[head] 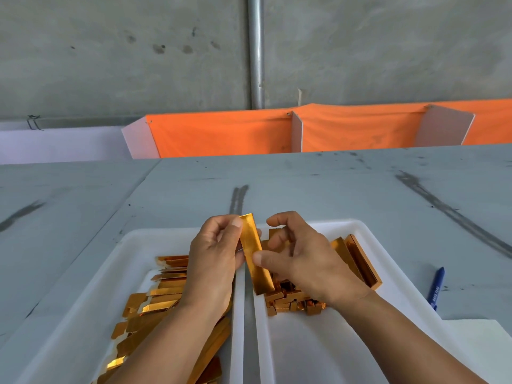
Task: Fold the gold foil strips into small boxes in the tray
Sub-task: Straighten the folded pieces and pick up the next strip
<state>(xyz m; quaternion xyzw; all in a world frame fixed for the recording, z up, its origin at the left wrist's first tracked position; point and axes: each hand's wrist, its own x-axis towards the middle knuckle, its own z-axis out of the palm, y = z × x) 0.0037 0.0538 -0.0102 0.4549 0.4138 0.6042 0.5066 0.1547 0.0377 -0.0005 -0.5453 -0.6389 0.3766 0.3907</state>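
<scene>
Two heaps filled the trays: flat gold foil strips in the left tray, folded boxes in the right tray. Above the rims between them, the left hand and right hand both pinched one tilted strip. A blue pen lay farther right on the bench.

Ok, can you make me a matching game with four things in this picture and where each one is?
Things:
1. flat strips
2. folded boxes
3. blue pen
4. held strip

Places:
A. on the table, beside the right tray
B. pinched between the left hand and the right hand
C. in the left tray
D. in the right tray

Pairs: 1-C, 2-D, 3-A, 4-B.
</scene>
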